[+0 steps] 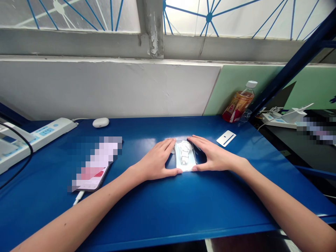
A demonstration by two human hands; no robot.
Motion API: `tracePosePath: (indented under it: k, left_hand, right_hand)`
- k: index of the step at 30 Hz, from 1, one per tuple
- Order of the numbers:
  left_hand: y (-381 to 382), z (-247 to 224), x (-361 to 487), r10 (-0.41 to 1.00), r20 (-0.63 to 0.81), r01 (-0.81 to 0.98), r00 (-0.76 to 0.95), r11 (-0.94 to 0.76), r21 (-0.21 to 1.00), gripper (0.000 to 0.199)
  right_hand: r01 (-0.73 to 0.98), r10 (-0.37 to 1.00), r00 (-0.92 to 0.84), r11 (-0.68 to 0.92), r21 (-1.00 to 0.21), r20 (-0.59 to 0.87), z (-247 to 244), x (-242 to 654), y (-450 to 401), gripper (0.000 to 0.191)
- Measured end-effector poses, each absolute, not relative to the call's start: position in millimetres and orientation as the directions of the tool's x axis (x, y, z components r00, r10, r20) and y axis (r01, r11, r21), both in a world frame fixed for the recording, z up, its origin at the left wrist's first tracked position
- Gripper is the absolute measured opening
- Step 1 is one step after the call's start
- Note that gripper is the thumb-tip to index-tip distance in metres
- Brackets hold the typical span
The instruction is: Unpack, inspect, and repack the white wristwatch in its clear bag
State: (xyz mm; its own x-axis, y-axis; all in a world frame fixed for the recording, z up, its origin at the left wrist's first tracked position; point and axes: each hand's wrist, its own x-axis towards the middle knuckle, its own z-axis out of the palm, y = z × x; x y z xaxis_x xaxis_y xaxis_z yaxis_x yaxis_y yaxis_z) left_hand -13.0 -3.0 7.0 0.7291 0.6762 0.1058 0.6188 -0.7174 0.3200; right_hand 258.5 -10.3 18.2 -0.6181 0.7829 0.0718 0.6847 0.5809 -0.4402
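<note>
A small clear plastic packet (185, 159) lies flat on the blue desk, with a pale backing and a white bundled item inside that I cannot make out exactly. My left hand (160, 159) is curved round its left side, fingertips at the top corner and thumb at the bottom edge. From the right, my right hand (214, 154) grips it in the same way, its thumb at the lower right corner. Palms stay apart from the packet, so its middle shows between them.
On the left are a phone (101, 164) with a white cable, a power strip (52, 129) and a white earbud case (100, 122). To the right lie a white card (226, 138) and a bottle (239, 103) leaning by the blue frame post. The desk's front edge (162, 241) runs below.
</note>
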Motion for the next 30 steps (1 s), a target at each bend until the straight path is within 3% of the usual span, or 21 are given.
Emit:
tracePosePath:
  k: [8,14,17,20,24,30]
  left_hand:
    - [-5.6,6.9,-13.7,0.685,0.119,0.631,0.719,-0.715,0.301,0.091]
    - [-4.0,0.1,-11.8,0.731,0.259,0.661,0.631,-0.681,0.315,0.05]
    - [-2.4,-2.2,-11.0,0.756,0.283,0.694,0.59,-0.654,0.302,0.044]
    - [-2.7,-0.8,-11.5,0.755,0.243,0.698,0.609,-0.655,0.289,0.052]
    - [-3.6,1.5,-13.1,0.747,0.203,0.691,0.633,-0.664,0.287,0.062]
    - [-3.5,1.8,-11.9,0.75,0.164,0.704,0.64,-0.659,0.265,0.061]
  right_hand:
    - [0.705,0.767,-0.635,0.625,-0.336,0.092,20.6,255.7,-12.3,0.098]
    - [0.76,0.814,-0.521,0.579,-0.295,0.255,15.4,255.7,-9.6,0.055]
    - [0.769,0.823,-0.469,0.559,-0.311,0.319,14.8,255.0,-8.8,0.034]
    - [0.75,0.829,-0.458,0.555,-0.36,0.322,17.0,254.2,-9.1,0.022]
    - [0.73,0.823,-0.465,0.565,-0.385,0.326,18.7,255.0,-9.0,0.021]
    - [0.674,0.786,-0.546,0.618,-0.404,0.29,15.5,256.9,-9.1,0.056]
